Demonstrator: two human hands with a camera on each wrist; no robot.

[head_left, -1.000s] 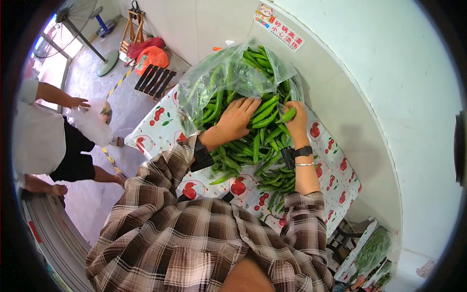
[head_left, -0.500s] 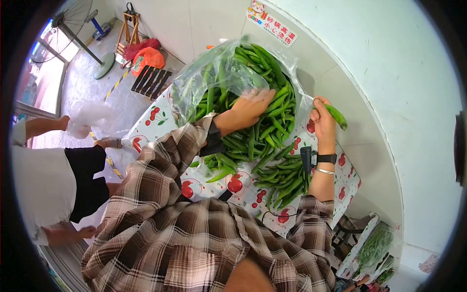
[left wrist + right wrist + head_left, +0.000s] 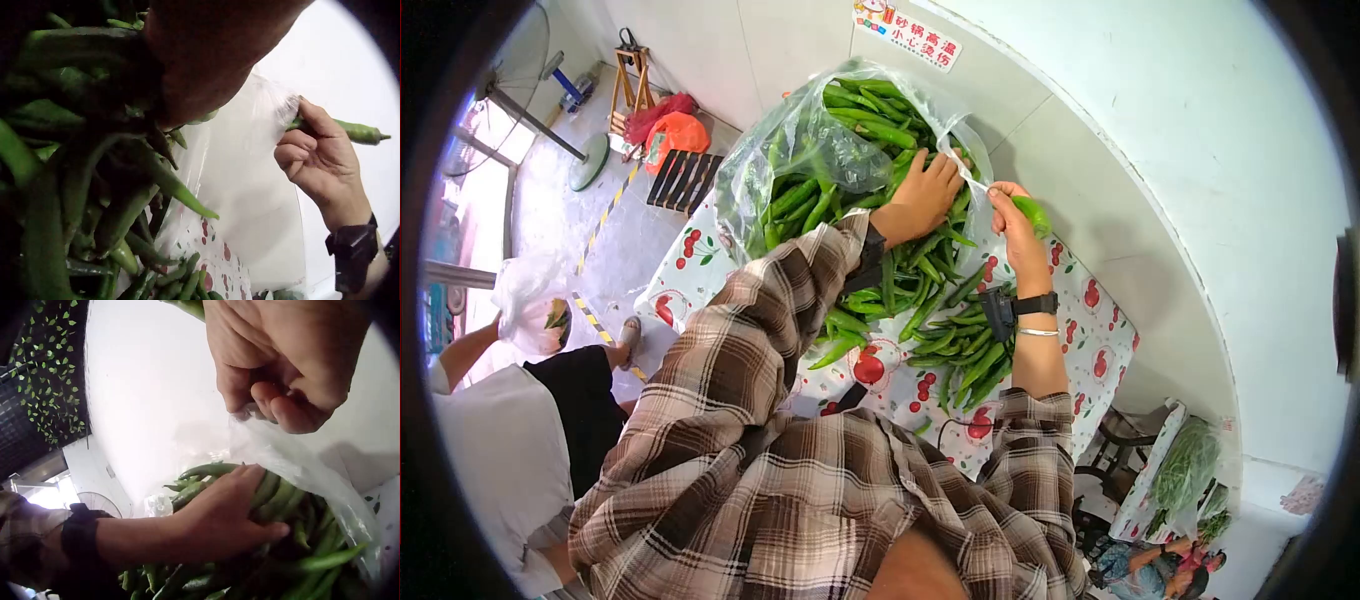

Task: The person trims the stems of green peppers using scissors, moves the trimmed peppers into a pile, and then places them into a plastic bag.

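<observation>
A clear plastic bag point(image 3: 738, 185) full of long green chili peppers point(image 3: 880, 130) lies on its side, its mouth toward the wearer. My right hand point(image 3: 1017, 228) pinches the bag's edge and pulls it out to the right, stretched. The same hand holds one green pepper point(image 3: 359, 132), whose end sticks out past the back of the hand. Inside the mouth, my left hand point(image 3: 925, 197) rests on the peppers, fingers extended, as the right wrist view shows. Loose peppers spill from the bag, and a smaller pile point(image 3: 970, 350) lies at its near right.
Under the bag is a table with a cherry-print cloth point(image 3: 1090, 330), a wall point(image 3: 1040, 130) close behind it. At left, a person point(image 3: 510, 430) holds a plastic bag point(image 3: 530, 295) near a slatted stool point(image 3: 685, 180). Bagged greens point(image 3: 1185, 465) lie on another table at lower right.
My right hand left the peppers with one pepper, took the bag's edge, pulled it right, then moved slightly back left. My left hand shifted deeper into the bag's mouth. The person at left moved.
</observation>
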